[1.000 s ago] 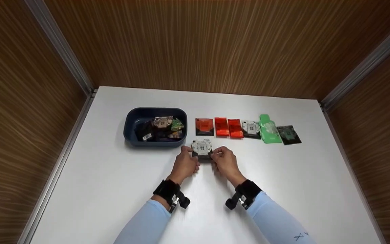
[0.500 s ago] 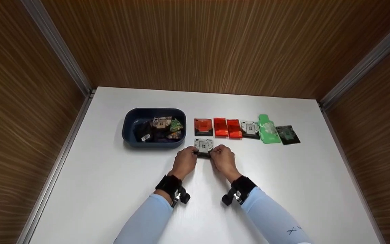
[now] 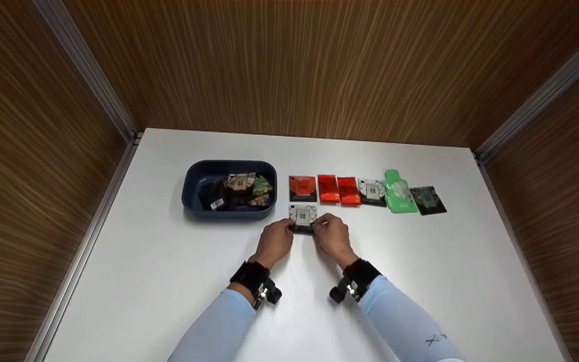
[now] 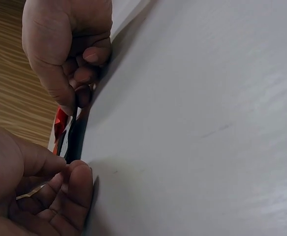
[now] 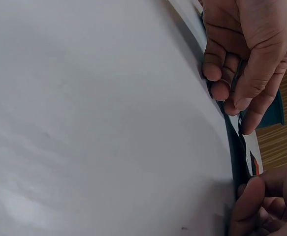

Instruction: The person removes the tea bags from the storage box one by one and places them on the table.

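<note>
Your left hand (image 3: pixel 275 242) and right hand (image 3: pixel 331 236) pinch the two lower corners of a small grey-and-black packet (image 3: pixel 302 216), fingers curled onto its edges. The packet lies flat on the white table (image 3: pixel 159 281), at the middle of the frame, just below the orange packet (image 3: pixel 302 187) that starts the row of packets. To the left of it sits the blue tub (image 3: pixel 194 176) with more packets inside.
</note>
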A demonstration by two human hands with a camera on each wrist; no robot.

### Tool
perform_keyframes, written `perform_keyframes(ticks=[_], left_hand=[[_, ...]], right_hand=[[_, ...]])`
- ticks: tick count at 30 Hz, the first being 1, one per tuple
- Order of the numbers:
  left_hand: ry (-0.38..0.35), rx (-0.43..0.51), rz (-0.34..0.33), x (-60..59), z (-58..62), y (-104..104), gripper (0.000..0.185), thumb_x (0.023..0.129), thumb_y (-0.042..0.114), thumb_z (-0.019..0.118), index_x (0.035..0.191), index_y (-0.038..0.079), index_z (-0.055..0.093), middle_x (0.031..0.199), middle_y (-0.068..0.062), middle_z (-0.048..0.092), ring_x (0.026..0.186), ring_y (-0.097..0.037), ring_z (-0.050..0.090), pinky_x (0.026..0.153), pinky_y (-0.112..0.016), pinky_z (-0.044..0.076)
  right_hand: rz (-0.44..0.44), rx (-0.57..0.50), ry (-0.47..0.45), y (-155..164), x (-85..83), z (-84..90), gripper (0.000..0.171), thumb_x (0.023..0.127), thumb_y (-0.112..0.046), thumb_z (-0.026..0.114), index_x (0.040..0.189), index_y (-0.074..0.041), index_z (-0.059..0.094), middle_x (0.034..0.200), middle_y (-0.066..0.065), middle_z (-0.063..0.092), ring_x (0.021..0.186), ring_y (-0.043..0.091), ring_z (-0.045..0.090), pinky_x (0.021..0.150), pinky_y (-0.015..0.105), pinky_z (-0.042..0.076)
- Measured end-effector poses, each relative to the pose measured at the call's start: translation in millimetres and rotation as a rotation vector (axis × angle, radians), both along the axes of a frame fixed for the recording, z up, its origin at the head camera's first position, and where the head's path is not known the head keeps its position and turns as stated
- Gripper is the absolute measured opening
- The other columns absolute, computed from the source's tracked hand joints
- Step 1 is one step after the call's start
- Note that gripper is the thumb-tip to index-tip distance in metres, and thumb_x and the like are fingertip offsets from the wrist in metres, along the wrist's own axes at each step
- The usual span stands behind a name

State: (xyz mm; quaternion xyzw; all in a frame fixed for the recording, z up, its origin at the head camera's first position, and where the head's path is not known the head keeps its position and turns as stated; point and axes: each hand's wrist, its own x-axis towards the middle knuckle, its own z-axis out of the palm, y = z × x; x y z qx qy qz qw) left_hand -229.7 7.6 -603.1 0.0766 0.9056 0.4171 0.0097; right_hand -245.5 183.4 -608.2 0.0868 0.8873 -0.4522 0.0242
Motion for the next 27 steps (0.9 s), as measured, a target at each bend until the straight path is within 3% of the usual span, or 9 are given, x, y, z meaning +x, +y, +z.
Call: perform_keyframes(ticks=[10,18,27], left_hand=[[-0.032,0.002,0.002,-0.3,1.4,-1.9,0.033,0.096,-0.004,0.057,0.124,0.002,0.074,0.12,-0.016,0.077,0.112,-0.037,0.073,0.093,-0.05,0.058],[0.008,0.008,-0.013,0.4,1.7,-3.2,0.031,0.096,-0.006,0.059,0.122,0.0,0.074,0.116,-0.018,0.077,0.108,-0.038,0.074,0.091,-0.051,0.058],[-0.01,0.006,0.0,3.4,4.7,-3.2,0.032,0.098,-0.002,0.059,0.126,0.005,0.073,0.117,-0.015,0.078,0.107,-0.038,0.074,0.089,-0.052,0.058]], right_hand=[[0.007,-0.004,-0.029,-0.2,-3.5,0.9,0.005,0.093,-0.014,0.072,0.092,-0.01,0.075,0.054,-0.004,0.062,0.033,0.005,0.049,0.037,0.024,0.038],[0.005,-0.026,-0.054,0.1,-3.3,0.6,0.006,0.092,-0.012,0.071,0.094,-0.01,0.076,0.057,0.0,0.065,0.034,0.006,0.049,0.035,0.024,0.038],[0.007,-0.017,-0.049,1.1,-1.3,-0.8,0.01,0.092,-0.012,0.068,0.097,-0.008,0.076,0.064,0.002,0.069,0.032,0.006,0.051,0.035,0.024,0.04]])
